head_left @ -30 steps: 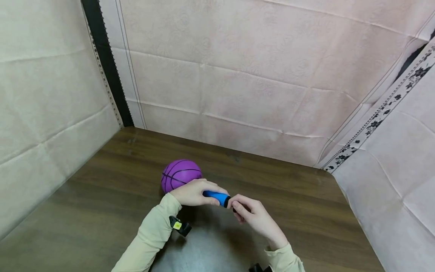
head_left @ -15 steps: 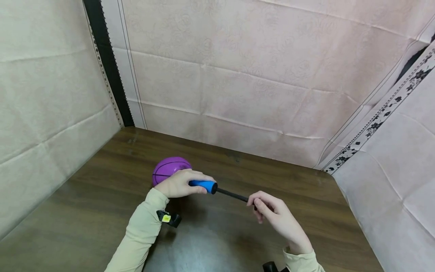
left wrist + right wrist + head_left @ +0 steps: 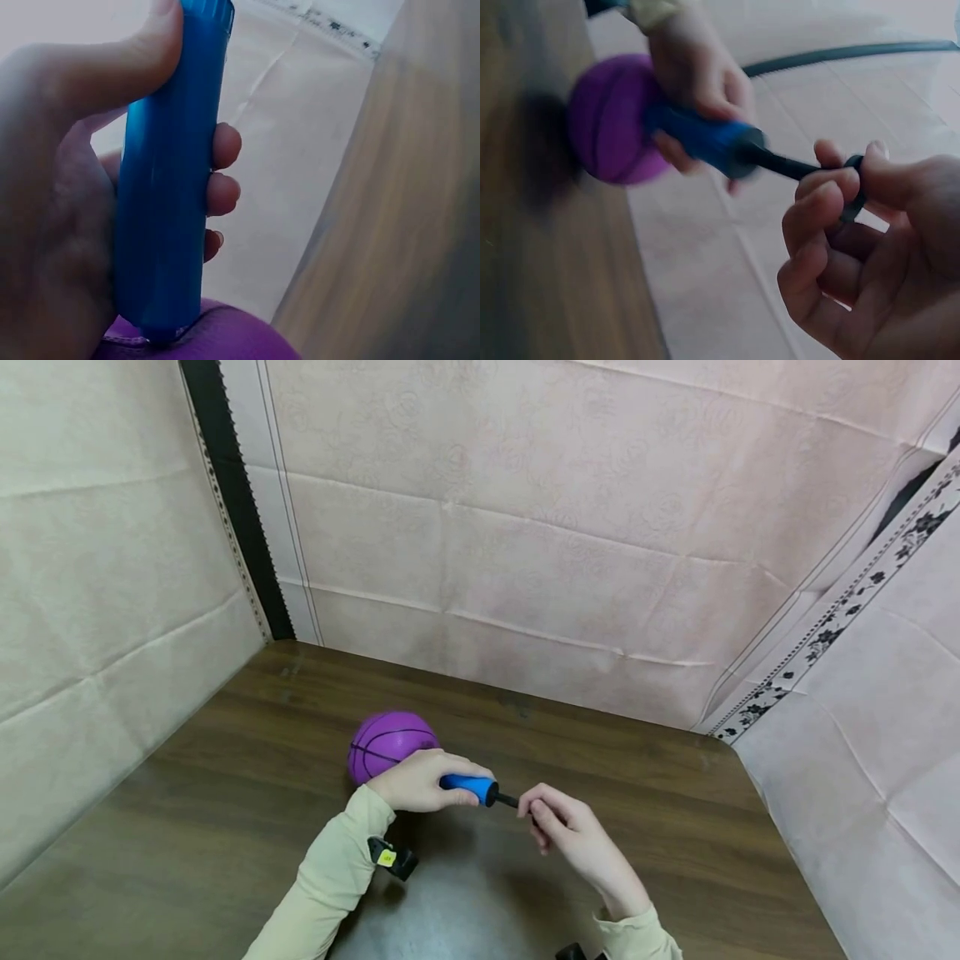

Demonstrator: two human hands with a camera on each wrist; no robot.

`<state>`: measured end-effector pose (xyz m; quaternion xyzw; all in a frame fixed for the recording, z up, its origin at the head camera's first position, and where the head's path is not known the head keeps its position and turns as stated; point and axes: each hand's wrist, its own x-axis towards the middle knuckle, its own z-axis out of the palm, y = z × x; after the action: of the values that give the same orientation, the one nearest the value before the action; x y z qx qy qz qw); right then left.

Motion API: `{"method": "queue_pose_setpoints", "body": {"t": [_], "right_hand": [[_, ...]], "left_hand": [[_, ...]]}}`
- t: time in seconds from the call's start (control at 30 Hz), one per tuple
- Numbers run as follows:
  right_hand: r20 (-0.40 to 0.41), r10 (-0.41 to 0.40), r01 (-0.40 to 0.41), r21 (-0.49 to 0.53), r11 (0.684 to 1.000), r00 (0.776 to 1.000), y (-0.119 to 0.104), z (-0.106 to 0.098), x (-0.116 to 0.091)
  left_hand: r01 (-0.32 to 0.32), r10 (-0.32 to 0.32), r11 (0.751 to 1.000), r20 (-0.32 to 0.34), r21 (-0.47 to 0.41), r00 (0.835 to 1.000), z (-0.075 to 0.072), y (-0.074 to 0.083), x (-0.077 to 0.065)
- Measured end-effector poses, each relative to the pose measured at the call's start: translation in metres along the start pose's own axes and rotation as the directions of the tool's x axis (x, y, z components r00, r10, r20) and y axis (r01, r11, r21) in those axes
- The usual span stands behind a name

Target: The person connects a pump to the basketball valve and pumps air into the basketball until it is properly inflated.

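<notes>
A purple basketball [image 3: 390,739] with black lines sits on the brown table. My left hand [image 3: 416,783] wraps around the blue barrel of a hand pump [image 3: 472,789], whose lower end meets the ball [image 3: 240,337] in the left wrist view. A short length of black rod [image 3: 784,163] shows between the barrel and my right hand [image 3: 585,847]. Thumb and fingers of that hand pinch the black handle [image 3: 853,196] at the rod's end, seen in the right wrist view. My left hand hides part of the ball and barrel.
The wood-grain table [image 3: 660,827] has pale cloth walls at its left, back and right sides. A black strip [image 3: 240,502] runs up the back left corner. Black camera mounts sit at both wrists, the left one [image 3: 393,858] with a yellow label.
The pump rod goes from pushed in, to drawn far out, to mostly in again now. My right hand moves right, then back left; the ball and left hand shift left, then back right.
</notes>
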<state>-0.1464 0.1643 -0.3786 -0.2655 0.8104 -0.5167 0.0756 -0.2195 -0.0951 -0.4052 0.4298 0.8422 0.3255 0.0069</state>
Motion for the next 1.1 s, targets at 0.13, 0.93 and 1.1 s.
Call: {"method": "queue_pose_setpoints", "body": {"t": [0.13, 0.93, 1.1], "right_hand": [[0.005, 0.021, -0.021, -0.072, 0.997, 1.0, 0.004, 0.014, 0.006], [0.002, -0.144, 0.144, -0.044, 0.989, 0.99, -0.007, -0.022, -0.013], [0.018, -0.158, 0.159, -0.059, 0.986, 0.987, -0.009, -0.025, -0.014]], "left_hand": [[-0.047, 0.047, 0.999, 0.03, 0.013, 0.998, 0.009, 0.005, 0.005], [-0.027, 0.029, 0.999, -0.075, 0.033, 0.997, -0.023, -0.016, -0.014], [0.003, 0.001, 0.999, -0.081, 0.053, 0.997, -0.024, -0.017, -0.017]]}}
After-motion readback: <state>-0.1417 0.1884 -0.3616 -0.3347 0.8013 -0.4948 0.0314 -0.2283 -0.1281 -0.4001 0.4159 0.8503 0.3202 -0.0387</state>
